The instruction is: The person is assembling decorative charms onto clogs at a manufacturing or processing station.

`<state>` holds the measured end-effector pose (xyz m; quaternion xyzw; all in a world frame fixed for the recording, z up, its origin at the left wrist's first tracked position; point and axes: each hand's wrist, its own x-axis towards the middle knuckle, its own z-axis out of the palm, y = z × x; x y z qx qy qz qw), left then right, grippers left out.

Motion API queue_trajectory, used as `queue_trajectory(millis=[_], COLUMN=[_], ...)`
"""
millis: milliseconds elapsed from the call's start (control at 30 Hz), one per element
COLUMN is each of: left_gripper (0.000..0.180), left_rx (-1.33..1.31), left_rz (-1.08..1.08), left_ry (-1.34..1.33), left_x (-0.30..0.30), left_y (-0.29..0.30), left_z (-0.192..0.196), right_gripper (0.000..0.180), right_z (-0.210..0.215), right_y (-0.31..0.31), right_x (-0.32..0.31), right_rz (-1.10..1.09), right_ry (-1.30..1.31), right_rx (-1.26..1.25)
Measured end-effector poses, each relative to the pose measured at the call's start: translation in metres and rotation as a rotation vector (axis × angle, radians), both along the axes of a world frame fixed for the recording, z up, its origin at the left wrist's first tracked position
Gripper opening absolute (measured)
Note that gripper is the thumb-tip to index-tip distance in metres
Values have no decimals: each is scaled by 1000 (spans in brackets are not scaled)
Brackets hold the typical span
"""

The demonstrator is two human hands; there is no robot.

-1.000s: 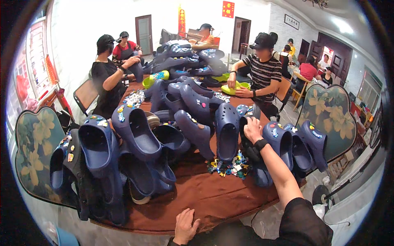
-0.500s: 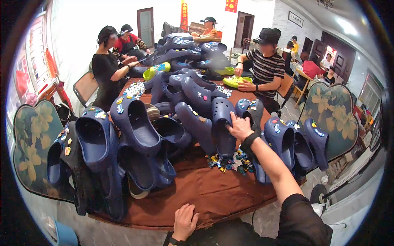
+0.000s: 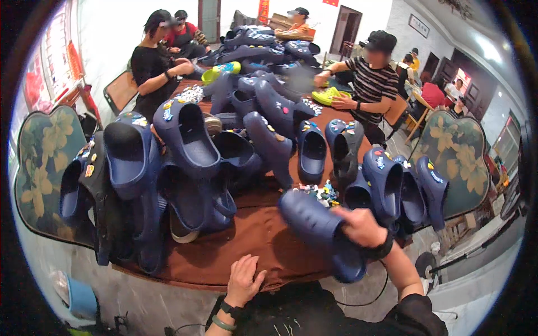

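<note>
A dark blue foam clog [image 3: 308, 214] with holes in its toe hangs over the near right of the table, slightly blurred. My right hand [image 3: 364, 228] grips it by the side of its opening. On the front edge of the brown cloth lies my left hand [image 3: 244, 280], fingers stretched out and holding nothing. Just beyond the held clog is a pile of small colourful shoe charms [image 3: 320, 194], partly hidden by it. Behind that pile stand a blue clog [image 3: 311, 154] and a black clog [image 3: 346, 147] with charms on the toe.
Stacked blue clogs [image 3: 190, 140] crowd the table's left, and more clogs [image 3: 386, 187] stand at the right edge. A long heap of clogs [image 3: 252, 47] runs to the back. Co-workers sit along both sides, one holding a lime-green clog [image 3: 332, 96]. Chair backs [image 3: 448, 162] flank the table.
My right hand has taken the blue clog from beyond the charm pile and drawn it toward me. My left hand has shifted slightly and stays at the table's front edge.
</note>
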<state>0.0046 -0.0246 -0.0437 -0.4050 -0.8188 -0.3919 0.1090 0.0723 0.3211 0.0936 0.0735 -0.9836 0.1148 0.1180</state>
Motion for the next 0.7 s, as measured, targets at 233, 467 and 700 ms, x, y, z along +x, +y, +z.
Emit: queue_trajectory(millis=[233,467,700], left_gripper=[76,87,63], left_rx=[312,150,224], left_rz=[-21,-41,-140], left_ry=[-569,-558,-880], left_x=[23,27,10], left_y=[3,4,-41], left_z=[15,31,49], right_gripper=[38,38,10], right_z=[-47,-65,-128], right_y=[-77,-139,-22], right_x=[-11,-22,-47], right_rz=[59,-66,-335], right_ry=[40,54,279], right_rx=[-6,-382,-303])
